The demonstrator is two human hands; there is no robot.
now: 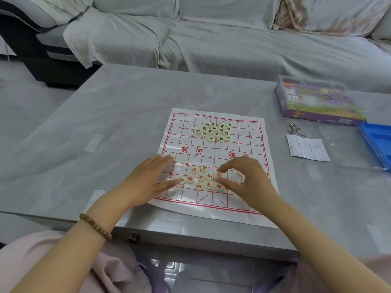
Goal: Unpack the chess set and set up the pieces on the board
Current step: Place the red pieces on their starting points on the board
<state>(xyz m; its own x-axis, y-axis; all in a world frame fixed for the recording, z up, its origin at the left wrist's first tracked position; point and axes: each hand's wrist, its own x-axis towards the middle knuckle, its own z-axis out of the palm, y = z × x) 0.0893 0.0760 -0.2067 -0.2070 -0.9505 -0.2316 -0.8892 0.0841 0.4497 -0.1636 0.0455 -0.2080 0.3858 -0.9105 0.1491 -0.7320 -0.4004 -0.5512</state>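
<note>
A white paper xiangqi board with red lines lies on the grey table. Several cream discs with black characters are heaped on its far half. Several cream discs with red characters are clustered on the near half. My left hand lies flat on the board's left edge with straight fingers, its fingertips touching the leftmost red disc. My right hand hovers over the right side of the red cluster and pinches one red piece between thumb and forefinger. Some discs are hidden under this hand.
The purple chess set box stands at the back right. In front of it lie a clear lid, a blue tray, a folded leaflet and metal ring puzzles. A covered sofa runs behind the table.
</note>
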